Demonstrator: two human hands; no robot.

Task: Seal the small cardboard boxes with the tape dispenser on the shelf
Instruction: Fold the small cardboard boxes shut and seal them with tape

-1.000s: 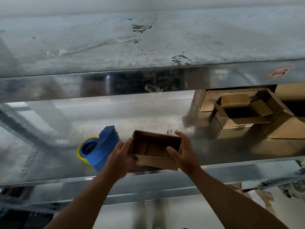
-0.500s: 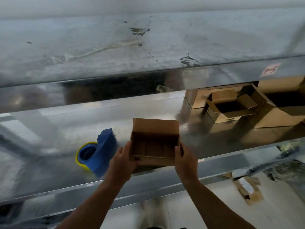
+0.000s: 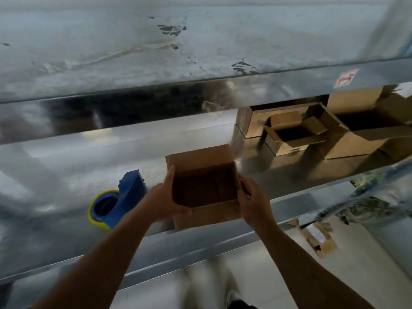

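Observation:
A small open cardboard box [image 3: 200, 161] stands upright at the front edge of the metal shelf [image 3: 66, 166], its far flap raised and its dark inside showing. My left hand [image 3: 166, 198] grips its left wall, thumb along the rim. My right hand [image 3: 253, 198] holds its right wall. A blue tape dispenser [image 3: 121, 202] with a yellow-rimmed roll lies on the shelf just left of my left hand, untouched.
More cardboard boxes sit at the shelf's back right: a small open box [image 3: 294, 136] and a larger one [image 3: 361, 130]. An upper metal shelf [image 3: 200, 52] overhangs. A flattened box [image 3: 318, 239] lies on the floor below right.
The box has been turned upright and set at the shelf's front edge, its opening now facing up. Both hands have shifted to its side walls.

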